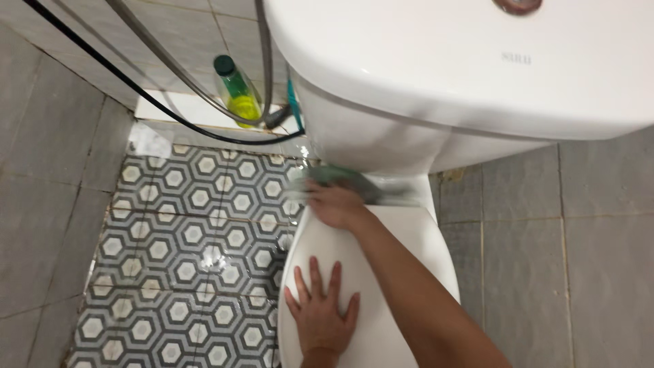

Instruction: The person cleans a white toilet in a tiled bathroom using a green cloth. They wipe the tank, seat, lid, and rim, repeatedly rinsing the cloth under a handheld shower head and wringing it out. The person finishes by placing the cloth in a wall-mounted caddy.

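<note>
- The right hand (335, 204) presses a green cloth (347, 178) against the back of the toilet lid (402, 272), just under the tank (436, 82). The cloth is blurred, so its folds and edges cannot be made out; it looks crumpled, dull green, and partly covered by the hand.
- The fingers of the right hand are curled down over the cloth and grip it; how tightly cannot be told through the blur.
- The cloth stretches sideways along the hinge line of the lid, its long axis running left to right across the view, with the free end trailing toward the right.
- The left hand (320, 310) lies flat on the closed white lid, fingers spread and straight, pointing toward the tank; it holds nothing.
- The lid is smooth, white and glossy, its long axis running from the tank toward the person.
- The right forearm crosses the lid at a slant from the lower right corner and hides part of it.
- To the left lies a wet floor (197, 245) of hexagon-patterned tiles.
- A bottle (237, 88) of yellow-green liquid with a dark green cap stands on a white ledge by the wall, left of the tank.
- A black cable (122, 78) and a grey hose (184, 73) run slantwise down the wall toward the base of the tank, passing in front of the bottle.
</note>
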